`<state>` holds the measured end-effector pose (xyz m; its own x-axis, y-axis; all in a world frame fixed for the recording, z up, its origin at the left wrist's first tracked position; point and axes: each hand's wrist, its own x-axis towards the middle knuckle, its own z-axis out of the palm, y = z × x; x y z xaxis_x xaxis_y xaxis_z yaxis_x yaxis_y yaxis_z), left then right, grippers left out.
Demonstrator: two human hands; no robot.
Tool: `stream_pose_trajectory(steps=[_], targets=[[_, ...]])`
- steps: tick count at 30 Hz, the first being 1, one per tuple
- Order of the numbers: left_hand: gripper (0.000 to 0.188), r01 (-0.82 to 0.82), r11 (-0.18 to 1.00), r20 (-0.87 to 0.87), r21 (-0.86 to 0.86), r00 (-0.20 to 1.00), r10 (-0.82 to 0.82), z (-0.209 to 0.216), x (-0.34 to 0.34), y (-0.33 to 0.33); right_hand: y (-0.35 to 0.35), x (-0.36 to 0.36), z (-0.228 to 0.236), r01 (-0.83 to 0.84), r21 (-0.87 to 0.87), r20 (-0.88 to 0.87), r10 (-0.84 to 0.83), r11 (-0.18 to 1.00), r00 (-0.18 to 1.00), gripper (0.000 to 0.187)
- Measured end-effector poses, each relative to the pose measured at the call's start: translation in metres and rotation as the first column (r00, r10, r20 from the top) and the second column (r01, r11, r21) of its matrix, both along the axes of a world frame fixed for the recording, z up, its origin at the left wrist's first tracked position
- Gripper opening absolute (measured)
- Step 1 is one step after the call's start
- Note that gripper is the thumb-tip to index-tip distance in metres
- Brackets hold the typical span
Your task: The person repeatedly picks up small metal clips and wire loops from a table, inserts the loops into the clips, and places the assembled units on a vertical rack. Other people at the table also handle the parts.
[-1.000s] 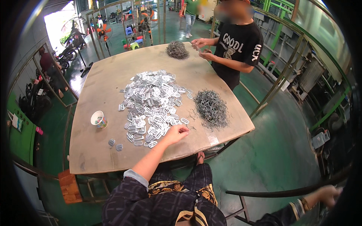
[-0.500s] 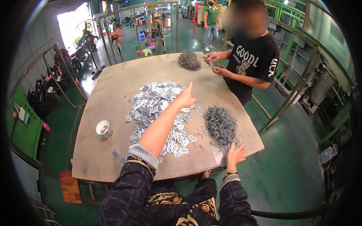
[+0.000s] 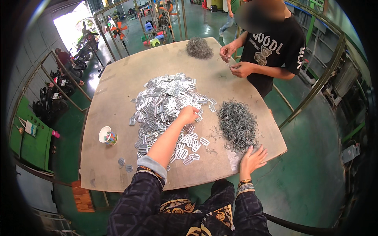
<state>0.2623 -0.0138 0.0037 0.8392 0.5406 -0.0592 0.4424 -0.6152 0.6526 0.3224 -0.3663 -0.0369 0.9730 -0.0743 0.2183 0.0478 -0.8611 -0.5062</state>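
A broad heap of flat silver slotted metal buckles [image 3: 165, 98] lies mid-table. My left hand [image 3: 189, 115] reaches onto the heap's right side with its fingers curled down; what they grip, if anything, is hidden. To the right is a tangled mound of dark, curved wire hooks [image 3: 238, 124]. My right hand [image 3: 252, 159] rests at the mound's near edge, by the table's right front corner, fingers stretched out and thumb apart. No held piece shows in it. Several loose buckles [image 3: 193, 156] lie along the heap's near right side.
A paper cup [image 3: 108, 136] with small things inside stands at the left of the table [image 3: 106, 165]. Another wire mound [image 3: 199, 48] sits at the far edge. A co-worker [image 3: 271, 51] at the far right handles a small piece with both hands.
My left hand has come down and nearer, from an outstretched pose to curled fingers on the buckles. My right hand stays by the hooks. The view has shifted; the co-worker's hands have moved apart.
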Motion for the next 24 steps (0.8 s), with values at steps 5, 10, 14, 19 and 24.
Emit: stream_pose_trajectory(steps=[5, 10, 14, 19, 24], targets=[[0.030, -0.062, 0.990, 0.074, 0.125, 0.996, 0.053, -0.023, 0.034, -0.013, 0.000, 0.000, 0.000, 0.000, -0.006, 0.005, 0.000, 1.000, 1.000, 0.061], [0.032, -0.161, 0.951, 0.026, 0.262, 0.987, 0.160, -0.003, 0.081, -0.051, -0.001, 0.001, 0.005, -0.003, -0.021, -0.002, 0.003, 1.000, 1.000, 0.060], [0.034, -0.217, 0.970, 0.017, 0.108, 0.976, 0.217, -0.013, 0.104, -0.034, 0.001, -0.001, 0.002, -0.008, -0.023, -0.003, 0.007, 1.000, 1.000, 0.058], [0.040, -0.266, 0.941, 0.203, -0.210, 0.929, 0.308, -0.025, 0.127, 0.010, 0.003, -0.003, 0.008, -0.015, -0.016, -0.036, 0.014, 1.000, 0.999, 0.058], [0.066, -0.106, 0.994, 0.146, 0.010, 0.984, 0.103, -0.023, 0.136, 0.012, -0.002, -0.007, 0.007, -0.046, 0.015, -0.044, 0.047, 0.999, 0.998, 0.061]])
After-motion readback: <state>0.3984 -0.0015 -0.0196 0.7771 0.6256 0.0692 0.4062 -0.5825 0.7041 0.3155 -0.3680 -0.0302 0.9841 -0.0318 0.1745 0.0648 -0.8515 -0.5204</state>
